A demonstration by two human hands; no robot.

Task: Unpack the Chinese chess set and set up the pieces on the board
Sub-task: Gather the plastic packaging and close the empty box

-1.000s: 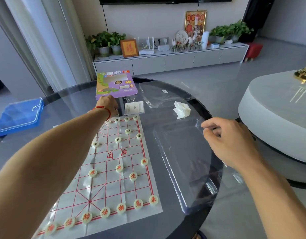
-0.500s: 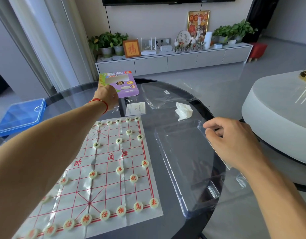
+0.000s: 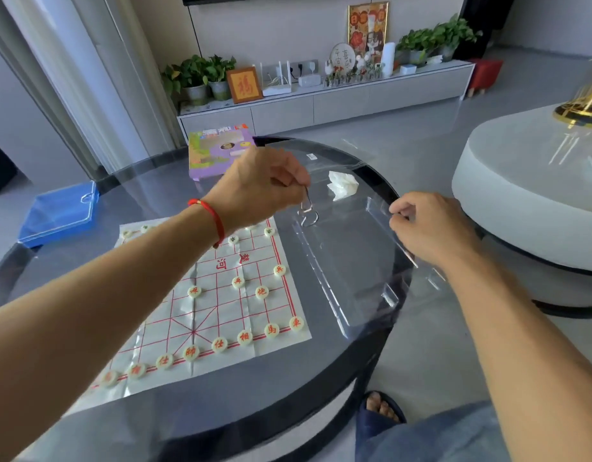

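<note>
Left hand [image 3: 264, 186] curled above the far right corner of the board [image 3: 221, 295], thumb and forefinger pinching the hanging tab at the far left end of the clear plastic tray [image 3: 351, 261]. Right hand [image 3: 428, 225] likewise curled, fingertips pinching the tray's right edge out over the table rim. Tray lying just right of the board on the round dark glass table [image 3: 188, 405]. Board flat, cream round pieces [image 3: 244, 337] lined along the near row with red characters, others on the middle ranks and along the far row, partly hidden by the left forearm. Purple box [image 3: 214, 151] at the table's far edge, crumpled white tissue [image 3: 343, 185] beside a thin clear bag [image 3: 324, 158]. Blue lidded case [image 3: 61, 213] off to the left. Beyond, a low white cabinet [image 3: 321, 105] with potted plants and framed pictures; at right, a white round table [image 3: 534, 195].
</note>
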